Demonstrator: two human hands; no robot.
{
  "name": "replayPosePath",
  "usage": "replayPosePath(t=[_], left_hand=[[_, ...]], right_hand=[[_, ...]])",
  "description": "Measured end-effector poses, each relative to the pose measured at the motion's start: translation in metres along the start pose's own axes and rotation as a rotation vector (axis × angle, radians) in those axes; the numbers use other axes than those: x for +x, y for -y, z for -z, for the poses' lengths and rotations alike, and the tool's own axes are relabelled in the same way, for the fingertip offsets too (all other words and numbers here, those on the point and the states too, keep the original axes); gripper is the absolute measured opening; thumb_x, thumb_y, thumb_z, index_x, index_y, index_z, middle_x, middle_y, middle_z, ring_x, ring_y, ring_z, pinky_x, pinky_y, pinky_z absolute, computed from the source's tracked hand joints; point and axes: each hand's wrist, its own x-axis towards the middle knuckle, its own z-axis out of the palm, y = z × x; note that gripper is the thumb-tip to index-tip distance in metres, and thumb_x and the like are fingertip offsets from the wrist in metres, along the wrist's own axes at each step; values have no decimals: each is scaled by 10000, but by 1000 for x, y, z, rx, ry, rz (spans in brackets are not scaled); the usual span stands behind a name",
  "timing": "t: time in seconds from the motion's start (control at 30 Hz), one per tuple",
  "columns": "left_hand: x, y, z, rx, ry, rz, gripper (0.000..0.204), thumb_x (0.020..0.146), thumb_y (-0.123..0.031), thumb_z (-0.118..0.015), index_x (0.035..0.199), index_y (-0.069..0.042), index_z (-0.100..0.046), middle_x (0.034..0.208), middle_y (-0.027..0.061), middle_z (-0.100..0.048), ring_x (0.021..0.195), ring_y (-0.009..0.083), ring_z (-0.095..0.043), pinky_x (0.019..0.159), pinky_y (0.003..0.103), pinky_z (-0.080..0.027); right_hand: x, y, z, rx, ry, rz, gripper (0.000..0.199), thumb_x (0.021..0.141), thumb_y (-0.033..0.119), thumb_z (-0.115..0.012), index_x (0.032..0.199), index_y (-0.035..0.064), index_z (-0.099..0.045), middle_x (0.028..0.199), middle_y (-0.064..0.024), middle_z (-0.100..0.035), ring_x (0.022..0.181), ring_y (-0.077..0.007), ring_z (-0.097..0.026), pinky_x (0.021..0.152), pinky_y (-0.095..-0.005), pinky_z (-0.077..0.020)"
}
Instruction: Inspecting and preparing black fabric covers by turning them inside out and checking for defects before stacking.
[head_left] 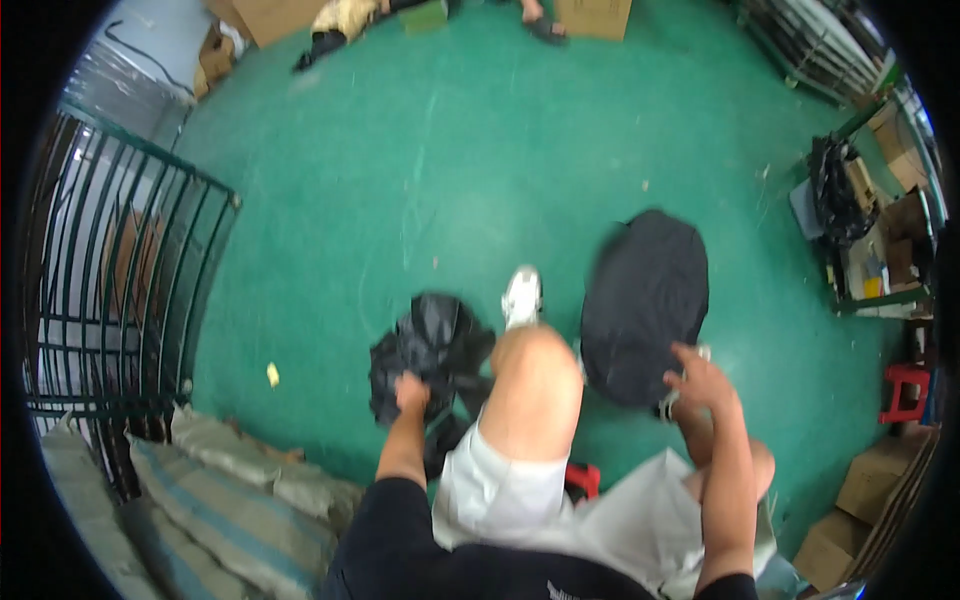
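My left hand [411, 391] is closed on a crumpled, shiny black plastic bag [440, 330] beside my bare left knee. To the right of my legs is a large oval black fabric piece [645, 305], smooth and bag-like, with its upper left edge blurred. My right hand [702, 382] is at the lower right edge of this oval piece, fingers apart. Whether its fingertips touch the fabric I cannot tell. A white shoe [522, 297] of mine stands on the floor between the two black things.
Green metal railings [150, 270] stand at the left above striped woven sacks [220, 510]. Shelving with a black bag [842, 190], a red stool [905, 392] and cardboard boxes [868, 478] line the right. A red seat [583, 478] shows beneath me. Another person's foot [545, 25] appears at the far edge.
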Motion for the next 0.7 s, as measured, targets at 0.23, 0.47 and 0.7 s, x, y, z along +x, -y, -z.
replayPosePath(t=[0.23,0.47,0.7], left_hand=[[52,-25,7,-80,384,47,518,736,-356,-771,1067,35,-696,1161,226,-667,1111,344,-641,925,394,-526],[42,15,21,-122,-95,8,157,856,-174,-621,911,-47,-696,987,177,-701,902,353,-687,772,462,-563],[90,87,49,-127,33,-93,281,817,-242,-634,774,9,-515,786,151,-584,698,278,-511,676,424,-468]], right_hand=[[25,-39,-13,-117,117,-5,609,847,289,-684,1364,30,-491,1292,-217,-578,1157,-377,-583,978,-441,-474],[31,-47,-26,-87,60,146,610,887,338,-647,1367,0,-480,1326,-216,-559,1231,-361,-533,1037,-431,-431],[24,-32,-18,-150,50,134,528,833,350,-663,1234,24,-559,1197,-202,-628,1118,-357,-620,908,-476,-519]])
